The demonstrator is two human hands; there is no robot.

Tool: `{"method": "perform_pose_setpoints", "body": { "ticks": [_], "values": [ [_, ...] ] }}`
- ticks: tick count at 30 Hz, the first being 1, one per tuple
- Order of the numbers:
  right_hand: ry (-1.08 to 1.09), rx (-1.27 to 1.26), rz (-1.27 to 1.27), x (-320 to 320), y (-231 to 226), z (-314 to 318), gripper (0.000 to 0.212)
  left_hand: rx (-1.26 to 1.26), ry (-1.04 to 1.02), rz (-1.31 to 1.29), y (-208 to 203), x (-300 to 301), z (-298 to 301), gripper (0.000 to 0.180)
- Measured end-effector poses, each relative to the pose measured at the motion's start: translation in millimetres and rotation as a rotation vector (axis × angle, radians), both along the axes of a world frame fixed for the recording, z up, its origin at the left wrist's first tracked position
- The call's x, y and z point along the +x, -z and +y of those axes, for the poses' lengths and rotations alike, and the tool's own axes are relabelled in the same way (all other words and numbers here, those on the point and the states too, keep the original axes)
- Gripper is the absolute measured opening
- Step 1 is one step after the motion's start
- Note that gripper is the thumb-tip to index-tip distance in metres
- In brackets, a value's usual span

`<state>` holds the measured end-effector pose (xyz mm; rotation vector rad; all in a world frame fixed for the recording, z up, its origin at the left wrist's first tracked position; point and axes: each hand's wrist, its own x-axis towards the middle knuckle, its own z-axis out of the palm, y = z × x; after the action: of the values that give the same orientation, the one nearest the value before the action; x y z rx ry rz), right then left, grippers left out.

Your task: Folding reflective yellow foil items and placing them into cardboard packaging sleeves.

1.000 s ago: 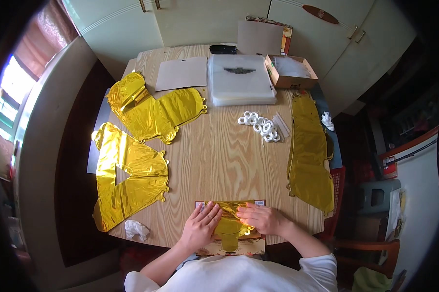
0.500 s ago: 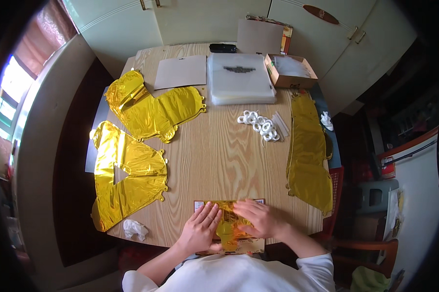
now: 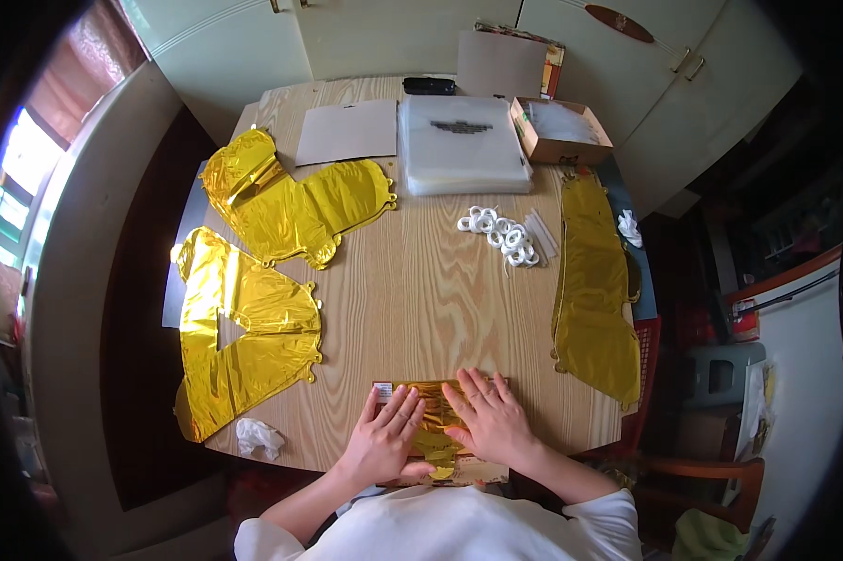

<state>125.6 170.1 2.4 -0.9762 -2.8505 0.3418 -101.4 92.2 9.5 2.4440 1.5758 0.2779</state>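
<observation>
Table's (image 3: 403,309) near edge: left hand (image 3: 384,436) and right hand (image 3: 492,426) lay flat, fingers grasping nothing, on seemingly part-folded gold foil (image 3: 434,411); three larger foils (image 3: 597,309) at side edges lay spread.

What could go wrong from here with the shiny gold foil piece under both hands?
The shiny gold foil piece looks wrinkled, so pressure from the flat left hand and spread right hand could crease it further.

The brown-and-cream printed card beneath lies at the near edge of the pale wood-grain table, so a push there might tip or slide it.
</observation>
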Motion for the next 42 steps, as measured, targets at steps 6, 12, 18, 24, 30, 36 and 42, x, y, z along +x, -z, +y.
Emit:
{"method": "perform_pose_setpoints", "body": {
  "ticks": [6, 12, 18, 24, 30, 36, 42],
  "values": [
    [0.01, 0.029, -0.08, -0.3, 0.0, -1.0, 0.066, -0.219, -0.13, -0.078, -13.5, -3.9, 17.4, 0.043],
    [0.024, 0.054, -0.095, -1.9, 3.3, -3.1, 0.065, 0.03, -0.012, -0.06, 3.9, 13.2, 53.6, 0.069],
    [-0.014, 0.018, -0.072, 3.1, 2.8, -0.4, 0.077, -0.012, -0.035, 0.068, 13.9, 8.3, 40.5, 0.089],
    [0.019, -0.044, -0.145, 10.0, 3.2, -1.8, 0.099, -0.065, -0.031, 0.152, 10.1, -6.9, 29.4, 0.088],
    [0.048, -0.058, -0.156, 16.9, 7.5, -2.4, 0.104, -0.075, -0.042, 0.106, 9.5, -12.0, 26.6, 0.088],
    [0.097, -0.013, -0.138, 16.2, 8.2, -6.9, 0.105, -0.041, -0.103, 0.187, 8.7, -19.9, 21.1, 0.084],
    [0.077, -0.023, -0.183, 18.8, 0.2, -5.9, 0.106, -0.029, -0.112, 0.184, 11.2, -26.4, 16.0, 0.085]
  ]
}}
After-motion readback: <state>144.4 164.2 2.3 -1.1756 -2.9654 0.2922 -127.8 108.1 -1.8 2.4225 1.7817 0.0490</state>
